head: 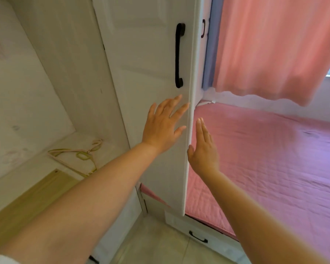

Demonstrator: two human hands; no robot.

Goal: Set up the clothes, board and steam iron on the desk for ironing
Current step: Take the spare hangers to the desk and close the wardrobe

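A: Obs. Left hand (pixel 163 123) lies flat on the outer face of the white wardrobe door (pixel 151 60), fingers straight and spread, just below the black handle (pixel 179 55). Right hand (pixel 203 147) is on the far side of the door's free edge, fingers straight and together; contact with the panel cannot be confirmed.

B: Task items?

A: No clothes, board, steam iron or desk in view. Wardrobe floor holds only a pink hanger (pixel 74 154) near its front edge. Pink bed (pixel 265 159) lies beyond the door, curtain (pixel 274 44) above it.

B: Stage?

A: Judged early; this looks like door handling during the search, nothing collected yet.

B: Handling notes?

A: Door: rigid, hinged, should swing under a light palm push; handle offers a surer hold than the smooth painted face. Inferred for later: garments soft and light, gather in a bunch; board stiff and awkward, carry with two hands at its edges; iron heavy, lift by its handle only.
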